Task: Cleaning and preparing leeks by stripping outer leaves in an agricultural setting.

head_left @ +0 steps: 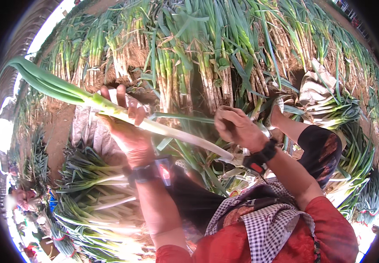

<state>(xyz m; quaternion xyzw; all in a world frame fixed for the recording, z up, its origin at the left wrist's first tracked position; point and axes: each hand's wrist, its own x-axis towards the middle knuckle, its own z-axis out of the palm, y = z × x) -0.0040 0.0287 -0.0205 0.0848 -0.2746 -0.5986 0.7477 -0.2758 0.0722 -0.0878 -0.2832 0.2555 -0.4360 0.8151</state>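
My left hand (128,127) is closed around a long green onion (176,133) at the place where its white stalk turns green. The onion slants across in front of me, its green leaves at the upper left and its root end by my right wrist. My right hand (237,127) is above the white stalk with curled fingers. A strip of green leaf (183,117) runs from beside the stalk to these fingers, which seem to pinch its end. Both wrists wear dark bands.
Upright rows of unpeeled green onions (207,57) with dry outer skins and roots fill the far side. A pile of cleaned onions (97,206) lies at my left, another bundle (334,109) at my right. A pale sack (95,133) and bare soil (60,140) lie left.
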